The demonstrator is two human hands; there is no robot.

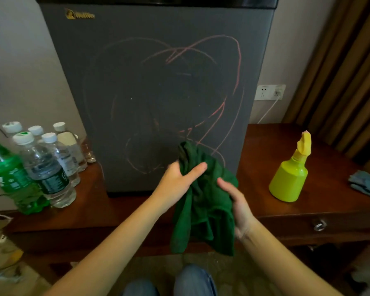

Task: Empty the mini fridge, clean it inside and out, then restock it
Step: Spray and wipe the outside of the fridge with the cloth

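Note:
A dark grey mini fridge [154, 82] stands on a wooden table [286, 206], its door closed and covered with pink scribbles. In front of its lower part hangs a dark green cloth [203, 206], bunched up between both hands. My left hand [179, 180] grips the cloth's upper left part, thumb across the fabric. My right hand [237, 204] holds the cloth's right side, fingers curled into it.
Several water bottles [49, 167] and a green soda bottle [11, 178] stand on the table left of the fridge. A yellow-green spray bottle [291, 178] stands to the right, with a blue cloth [367, 184] at the far right edge. A wall socket [269, 92] is behind.

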